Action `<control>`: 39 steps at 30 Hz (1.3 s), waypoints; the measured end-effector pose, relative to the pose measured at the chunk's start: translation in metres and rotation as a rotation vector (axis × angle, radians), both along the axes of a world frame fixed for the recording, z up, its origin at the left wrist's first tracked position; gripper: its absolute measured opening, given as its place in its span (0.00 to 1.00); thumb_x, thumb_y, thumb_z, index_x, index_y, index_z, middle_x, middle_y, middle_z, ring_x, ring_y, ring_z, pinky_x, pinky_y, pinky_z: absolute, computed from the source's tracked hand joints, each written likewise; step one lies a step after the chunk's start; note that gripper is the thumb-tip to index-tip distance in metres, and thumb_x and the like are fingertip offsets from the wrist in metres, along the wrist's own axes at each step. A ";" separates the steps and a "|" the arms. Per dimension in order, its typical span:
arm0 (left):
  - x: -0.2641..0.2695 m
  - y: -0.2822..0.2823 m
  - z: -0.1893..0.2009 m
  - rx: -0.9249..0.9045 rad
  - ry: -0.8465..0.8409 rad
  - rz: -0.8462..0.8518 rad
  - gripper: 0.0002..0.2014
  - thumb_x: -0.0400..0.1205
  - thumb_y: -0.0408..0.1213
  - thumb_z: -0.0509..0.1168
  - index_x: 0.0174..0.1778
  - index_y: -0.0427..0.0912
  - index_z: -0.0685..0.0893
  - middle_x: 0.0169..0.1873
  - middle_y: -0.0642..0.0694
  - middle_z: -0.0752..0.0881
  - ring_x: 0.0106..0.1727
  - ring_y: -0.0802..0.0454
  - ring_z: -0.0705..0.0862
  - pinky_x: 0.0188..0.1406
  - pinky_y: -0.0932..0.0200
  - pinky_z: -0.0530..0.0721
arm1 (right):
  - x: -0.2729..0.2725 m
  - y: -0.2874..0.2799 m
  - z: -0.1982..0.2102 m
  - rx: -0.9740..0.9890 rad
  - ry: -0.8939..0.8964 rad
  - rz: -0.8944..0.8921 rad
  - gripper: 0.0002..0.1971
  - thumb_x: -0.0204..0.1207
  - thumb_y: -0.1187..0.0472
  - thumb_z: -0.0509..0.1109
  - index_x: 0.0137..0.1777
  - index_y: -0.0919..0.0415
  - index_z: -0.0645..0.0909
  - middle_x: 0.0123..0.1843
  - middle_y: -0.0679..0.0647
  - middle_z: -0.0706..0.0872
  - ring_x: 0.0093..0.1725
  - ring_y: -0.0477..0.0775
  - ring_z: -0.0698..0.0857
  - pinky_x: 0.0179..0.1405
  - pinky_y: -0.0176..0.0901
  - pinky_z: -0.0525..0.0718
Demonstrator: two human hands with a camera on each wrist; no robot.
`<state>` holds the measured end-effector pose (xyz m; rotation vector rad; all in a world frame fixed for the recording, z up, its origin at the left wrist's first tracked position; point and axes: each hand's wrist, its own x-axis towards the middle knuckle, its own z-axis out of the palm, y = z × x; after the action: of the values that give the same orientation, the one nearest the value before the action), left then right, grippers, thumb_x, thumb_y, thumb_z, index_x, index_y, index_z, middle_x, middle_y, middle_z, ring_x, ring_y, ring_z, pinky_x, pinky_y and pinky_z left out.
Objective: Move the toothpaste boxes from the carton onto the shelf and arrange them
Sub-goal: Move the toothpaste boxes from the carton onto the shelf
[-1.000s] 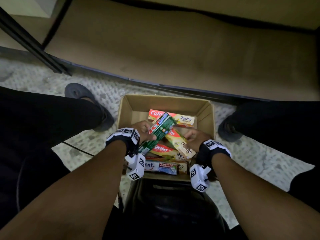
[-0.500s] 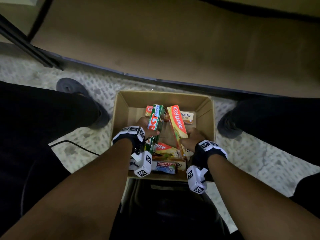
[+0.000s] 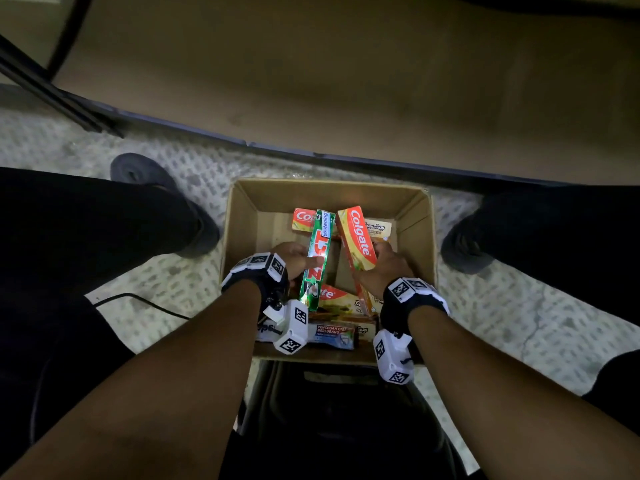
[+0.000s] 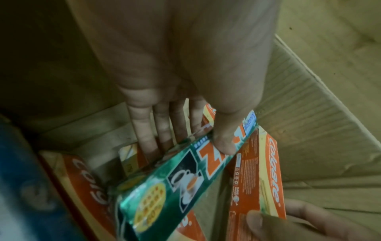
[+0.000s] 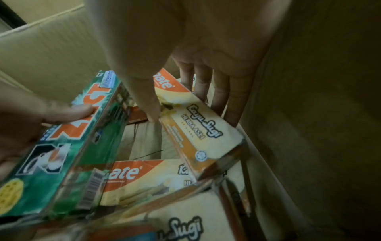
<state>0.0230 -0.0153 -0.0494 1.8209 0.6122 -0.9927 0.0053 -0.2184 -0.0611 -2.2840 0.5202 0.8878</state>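
An open cardboard carton [image 3: 420, 230] stands on the floor between my feet, with several toothpaste boxes inside. My left hand [image 3: 294, 259] grips a green toothpaste box [image 3: 318, 258] [image 4: 185, 176] [image 5: 68, 146], thumb on its front face, fingers behind. My right hand [image 3: 384, 268] grips a red and yellow Colgate box [image 3: 358, 242] [image 5: 198, 130] [image 4: 257, 176], thumb on one side, fingers on the other. Both boxes are tilted up on end inside the carton, side by side. More Colgate boxes [image 3: 337, 299] lie flat beneath them.
The tan shelf board [image 3: 346, 74] with a dark front edge runs across just beyond the carton. A blue and white box [image 3: 334, 336] lies at the carton's near wall. My shoes [image 3: 145, 174] flank the carton, and a black cable [image 3: 138, 299] lies on the patterned floor at left.
Both hands have raised their boxes from a low slant to nearly upright and turned them parallel. The Colgate box in the right hand came up off the pile.
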 end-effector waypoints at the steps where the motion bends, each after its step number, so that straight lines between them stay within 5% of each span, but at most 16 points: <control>1: 0.000 0.000 0.001 0.004 -0.006 -0.005 0.07 0.79 0.44 0.74 0.44 0.47 0.84 0.49 0.42 0.89 0.50 0.44 0.88 0.60 0.45 0.85 | -0.001 0.000 0.001 0.016 -0.005 -0.003 0.37 0.68 0.44 0.77 0.75 0.51 0.69 0.65 0.53 0.85 0.60 0.58 0.86 0.60 0.54 0.87; 7: -0.006 -0.002 0.018 0.003 -0.050 0.062 0.09 0.76 0.39 0.76 0.37 0.48 0.81 0.39 0.48 0.88 0.45 0.44 0.87 0.52 0.49 0.86 | -0.004 0.003 0.018 0.069 -0.034 -0.025 0.35 0.68 0.49 0.79 0.74 0.49 0.71 0.64 0.50 0.86 0.59 0.55 0.87 0.62 0.53 0.86; 12: -0.002 0.004 0.004 0.021 -0.120 0.119 0.34 0.53 0.65 0.79 0.49 0.51 0.82 0.48 0.48 0.90 0.47 0.44 0.90 0.51 0.40 0.89 | -0.005 0.008 0.046 0.131 -0.073 -0.024 0.25 0.65 0.50 0.79 0.61 0.47 0.76 0.55 0.46 0.87 0.51 0.51 0.88 0.54 0.52 0.89; 15: -0.003 -0.001 0.025 0.016 -0.206 0.129 0.31 0.55 0.67 0.77 0.43 0.47 0.84 0.44 0.48 0.91 0.45 0.45 0.90 0.52 0.39 0.88 | -0.005 0.008 0.065 0.169 -0.104 -0.042 0.21 0.66 0.52 0.80 0.56 0.47 0.76 0.52 0.46 0.89 0.47 0.50 0.89 0.53 0.51 0.90; 20: -0.014 -0.009 0.068 0.037 -0.277 0.161 0.38 0.53 0.70 0.71 0.55 0.51 0.83 0.54 0.50 0.87 0.54 0.47 0.87 0.58 0.42 0.86 | -0.005 0.008 0.104 0.214 -0.150 -0.061 0.20 0.66 0.50 0.81 0.54 0.46 0.76 0.50 0.48 0.90 0.45 0.51 0.91 0.51 0.53 0.91; 26: -0.017 -0.016 0.128 0.006 -0.420 0.161 0.20 0.69 0.60 0.75 0.48 0.53 0.82 0.49 0.53 0.89 0.49 0.50 0.89 0.56 0.44 0.87 | -0.009 0.009 0.159 0.244 -0.274 -0.067 0.17 0.69 0.49 0.80 0.54 0.47 0.79 0.48 0.45 0.90 0.45 0.46 0.90 0.51 0.49 0.90; 30: -0.013 -0.020 0.172 0.030 -0.525 0.120 0.30 0.61 0.69 0.72 0.52 0.53 0.83 0.50 0.53 0.89 0.50 0.50 0.89 0.57 0.45 0.86 | -0.013 0.007 0.202 0.233 -0.381 -0.059 0.16 0.68 0.46 0.79 0.51 0.45 0.77 0.47 0.43 0.89 0.44 0.45 0.89 0.48 0.44 0.88; 33: -0.008 -0.025 0.212 0.070 -0.627 0.080 0.25 0.73 0.61 0.73 0.57 0.48 0.81 0.51 0.50 0.87 0.52 0.50 0.86 0.58 0.48 0.84 | -0.015 0.004 0.237 0.258 -0.446 -0.061 0.17 0.70 0.49 0.79 0.55 0.49 0.79 0.49 0.47 0.90 0.44 0.46 0.90 0.49 0.45 0.89; 39: 0.009 -0.033 0.305 0.059 -0.824 0.052 0.23 0.74 0.58 0.74 0.57 0.47 0.81 0.49 0.50 0.88 0.48 0.49 0.88 0.54 0.45 0.88 | -0.012 -0.012 0.324 0.245 -0.639 -0.032 0.15 0.74 0.49 0.77 0.55 0.50 0.77 0.48 0.45 0.87 0.41 0.41 0.86 0.30 0.35 0.78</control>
<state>0.0317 -0.0480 0.2558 2.0378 0.1695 -0.1309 -0.0064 -0.2301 0.2624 -2.1619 0.1490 0.1580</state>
